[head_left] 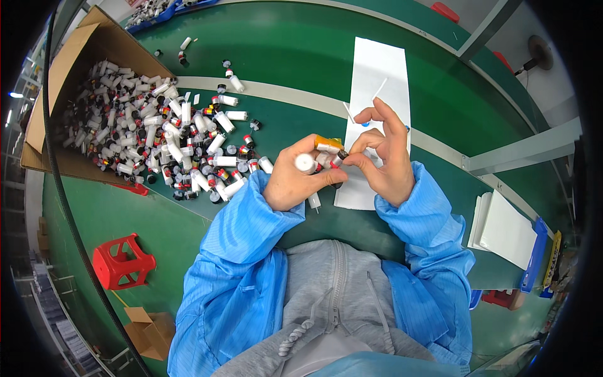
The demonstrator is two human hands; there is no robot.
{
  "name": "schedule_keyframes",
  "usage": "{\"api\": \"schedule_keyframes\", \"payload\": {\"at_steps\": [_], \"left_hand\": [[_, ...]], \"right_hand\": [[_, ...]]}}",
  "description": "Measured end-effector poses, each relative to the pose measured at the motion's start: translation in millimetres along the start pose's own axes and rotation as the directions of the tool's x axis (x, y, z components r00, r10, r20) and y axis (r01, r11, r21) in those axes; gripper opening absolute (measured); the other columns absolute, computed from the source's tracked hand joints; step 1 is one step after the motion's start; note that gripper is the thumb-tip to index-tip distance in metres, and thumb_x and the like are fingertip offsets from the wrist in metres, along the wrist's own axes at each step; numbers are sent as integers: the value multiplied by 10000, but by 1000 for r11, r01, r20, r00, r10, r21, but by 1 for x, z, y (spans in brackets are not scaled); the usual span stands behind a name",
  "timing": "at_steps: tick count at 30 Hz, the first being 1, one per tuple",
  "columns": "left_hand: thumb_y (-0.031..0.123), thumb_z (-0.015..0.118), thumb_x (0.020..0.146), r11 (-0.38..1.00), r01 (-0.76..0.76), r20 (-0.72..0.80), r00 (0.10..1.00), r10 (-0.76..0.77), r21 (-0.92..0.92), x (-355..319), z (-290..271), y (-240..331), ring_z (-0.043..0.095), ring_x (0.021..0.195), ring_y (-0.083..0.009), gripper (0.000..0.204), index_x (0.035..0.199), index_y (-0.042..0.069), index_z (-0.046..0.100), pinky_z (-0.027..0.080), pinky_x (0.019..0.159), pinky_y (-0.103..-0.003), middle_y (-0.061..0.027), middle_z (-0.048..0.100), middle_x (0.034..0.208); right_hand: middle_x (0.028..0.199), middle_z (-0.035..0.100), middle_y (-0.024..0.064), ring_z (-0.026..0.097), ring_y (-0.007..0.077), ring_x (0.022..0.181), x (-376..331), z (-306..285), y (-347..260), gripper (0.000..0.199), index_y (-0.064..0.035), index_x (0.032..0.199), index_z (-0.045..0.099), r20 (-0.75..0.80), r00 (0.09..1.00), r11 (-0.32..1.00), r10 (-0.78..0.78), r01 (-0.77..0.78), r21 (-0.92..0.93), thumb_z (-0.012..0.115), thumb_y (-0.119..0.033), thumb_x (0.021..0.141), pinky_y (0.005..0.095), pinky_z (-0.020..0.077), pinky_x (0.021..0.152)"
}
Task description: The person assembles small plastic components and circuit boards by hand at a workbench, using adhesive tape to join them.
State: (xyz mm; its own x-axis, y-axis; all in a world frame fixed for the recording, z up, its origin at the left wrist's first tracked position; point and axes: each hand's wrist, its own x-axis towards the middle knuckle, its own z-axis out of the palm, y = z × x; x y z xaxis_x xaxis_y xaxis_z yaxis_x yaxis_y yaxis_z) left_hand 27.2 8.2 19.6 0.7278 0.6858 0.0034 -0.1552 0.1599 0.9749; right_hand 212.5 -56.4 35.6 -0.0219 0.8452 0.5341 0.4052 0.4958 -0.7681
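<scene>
1. The left hand (294, 179) is closed around a bunch of small white tubes (308, 164), gripped in the fist above the green table (276, 44), just in front of the person's chest.
2. One tube in the bunch shows its round white end toward the camera, so its long axis runs roughly up toward the viewer; another pokes out below the fist, pointing down toward the table edge.
3. The right hand (384, 154) pinches a small dark cap (341, 156) between thumb and forefinger; the other fingers are spread and raised.
4. An orange-yellow piece (328, 144) lies across the top of the bunch, its long axis running left to right, its right end next to the dark cap.
5. Both hands meet, fingertips touching, over the near end of a long white sheet (377, 75) lying on the table.
6. To the left, a heap of loose tubes (195, 151) with red and black caps spills from a tipped cardboard box (69, 56).
7. A red stool (122, 261) stands on the floor at lower left.
</scene>
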Motion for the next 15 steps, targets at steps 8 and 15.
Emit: {"api": "schedule_keyframes", "payload": {"at_steps": [8,15], "left_hand": [[7,578,926,965,101,46,995,-92,-241,1,-3,-3,637,875,-167,282,1201,-4,517,517,742,-281,-121,660,1013],[32,705,846,985,24,-32,999,-30,-170,-2,3,-11,622,823,-141,326,1141,-15,575,517,754,-277,-116,667,989]], "right_hand": [[1228,384,136,595,170,928,9,-12,-8,884,-89,1473,202,160,934,855,320,-357,376,597,212,742,298,528,802],[1217,387,133,602,197,985,13,-10,-9,808,-81,1447,240,20,959,872,284,-267,410,599,185,774,308,559,798]]}}
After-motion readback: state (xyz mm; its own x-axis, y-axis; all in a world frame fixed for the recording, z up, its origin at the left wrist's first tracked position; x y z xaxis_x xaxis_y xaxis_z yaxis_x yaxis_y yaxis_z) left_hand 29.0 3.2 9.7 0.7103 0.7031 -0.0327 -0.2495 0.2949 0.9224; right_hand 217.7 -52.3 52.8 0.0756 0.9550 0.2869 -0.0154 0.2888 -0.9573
